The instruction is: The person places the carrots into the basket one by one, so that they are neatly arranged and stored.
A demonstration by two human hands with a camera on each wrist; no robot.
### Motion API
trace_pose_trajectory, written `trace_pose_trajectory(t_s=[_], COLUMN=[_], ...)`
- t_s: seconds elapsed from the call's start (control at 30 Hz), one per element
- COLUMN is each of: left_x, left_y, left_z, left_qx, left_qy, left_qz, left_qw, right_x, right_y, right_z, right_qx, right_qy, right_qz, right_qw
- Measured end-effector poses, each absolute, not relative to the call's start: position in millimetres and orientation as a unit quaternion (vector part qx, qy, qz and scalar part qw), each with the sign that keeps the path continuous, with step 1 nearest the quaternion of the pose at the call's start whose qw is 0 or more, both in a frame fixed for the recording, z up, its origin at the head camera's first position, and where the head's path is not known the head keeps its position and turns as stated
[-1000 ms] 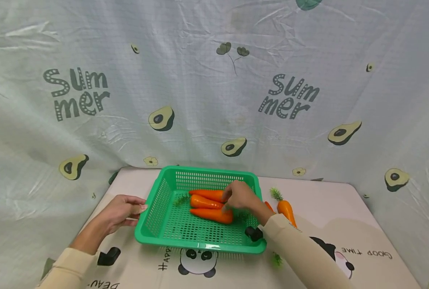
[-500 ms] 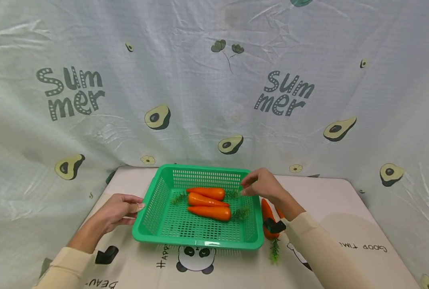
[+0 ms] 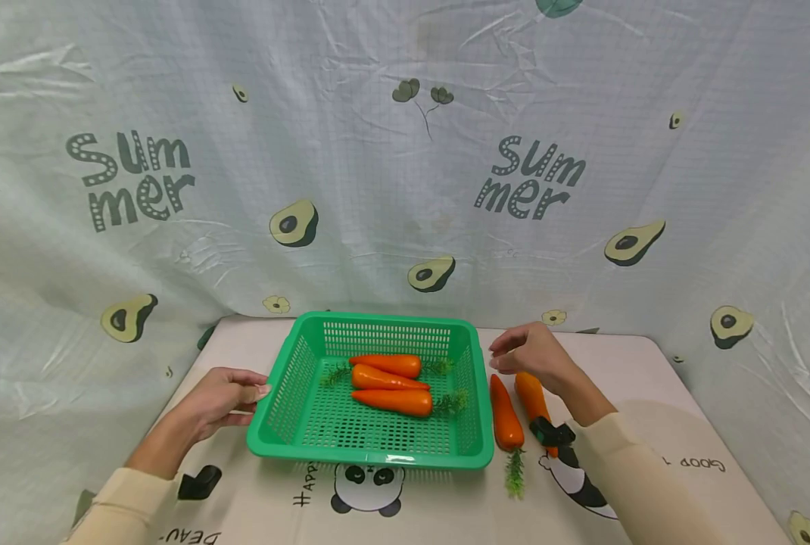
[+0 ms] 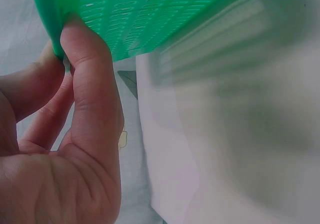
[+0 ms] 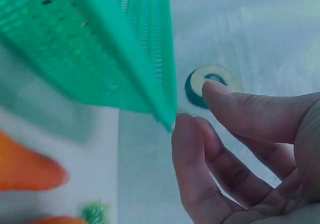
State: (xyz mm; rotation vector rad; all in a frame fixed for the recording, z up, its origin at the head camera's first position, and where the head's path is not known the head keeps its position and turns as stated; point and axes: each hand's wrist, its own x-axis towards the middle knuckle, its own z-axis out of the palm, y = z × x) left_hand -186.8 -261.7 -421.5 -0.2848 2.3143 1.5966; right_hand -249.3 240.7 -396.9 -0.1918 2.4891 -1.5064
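Note:
A green plastic basket (image 3: 371,459) stands in the middle of the table in the head view. Inside it three orange carrots (image 3: 394,402) with leafy green tops lie side by side. My left hand (image 3: 221,401) pinches the basket's left rim between thumb and fingers; the left wrist view gives this grip on the rim (image 4: 49,22) up close. Just past the right rim is my right hand (image 3: 537,359), holding nothing, its thumb and fingers apart. In the right wrist view its fingertips (image 5: 187,129) are right by the basket's corner. Below this hand, two more carrots (image 3: 507,416) lie on the table.
The table (image 3: 269,507) has a pale cover printed with pandas and lettering. Behind it hangs a light curtain (image 3: 350,151) with avocado prints. A black wrist device (image 3: 552,433) overlaps the outer loose carrot (image 3: 531,393) in the head view.
My right hand has moved right, from over the carrots in the basket to outside the right rim, leaving those carrots lying there. My left hand keeps its hold on the basket.

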Motion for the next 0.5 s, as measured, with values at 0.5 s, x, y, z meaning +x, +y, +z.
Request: trace_pose_trajectory(t_s=[0.5], left_x=[-188.6], left_y=[-261.3], left_z=[-422.4], left_qx=[-0.105], left_qy=[0.811], left_qz=[0.553], left_qw=[0.156], right_x=[-238.9], right_y=[271.4], right_z=[-413.2], right_qx=[-0.017], right_qy=[0.853], right_qz=[-0.509], right_qw=[0.109])
